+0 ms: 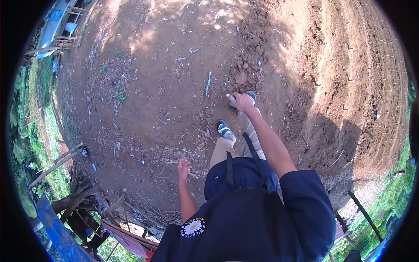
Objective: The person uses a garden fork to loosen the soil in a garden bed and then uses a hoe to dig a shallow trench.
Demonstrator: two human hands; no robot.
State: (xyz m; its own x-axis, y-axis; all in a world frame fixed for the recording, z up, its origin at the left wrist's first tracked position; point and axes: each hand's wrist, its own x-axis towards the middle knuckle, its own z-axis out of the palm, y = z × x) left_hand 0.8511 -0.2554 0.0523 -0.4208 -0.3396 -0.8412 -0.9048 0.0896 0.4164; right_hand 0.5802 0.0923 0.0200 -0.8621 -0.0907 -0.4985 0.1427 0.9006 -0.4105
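My left hand (184,168) hangs low beside my left leg, its fingers curled in. Just right of it in the view, a short pale stick (193,175) shows against the littered soil. My right hand (242,101) is stretched forward over my right shoe (252,94), fingers bent and thumb side toward the left; it partly covers that shoe. Further back is my left shoe (224,129), dark with light stripes, on the bare ground. What either curled hand holds, if anything, I cannot tell. A dark blue bag (240,174) with black straps sits at my waist.
Brown soil (166,87) with scattered twigs lies ahead. A green strip (208,83) rests on it, near loose clods (244,65). Furrowed rows (345,65) run along the right. Stacked branches (161,216) and wooden poles (56,163) stand at lower left, by a blue sheet (59,231).
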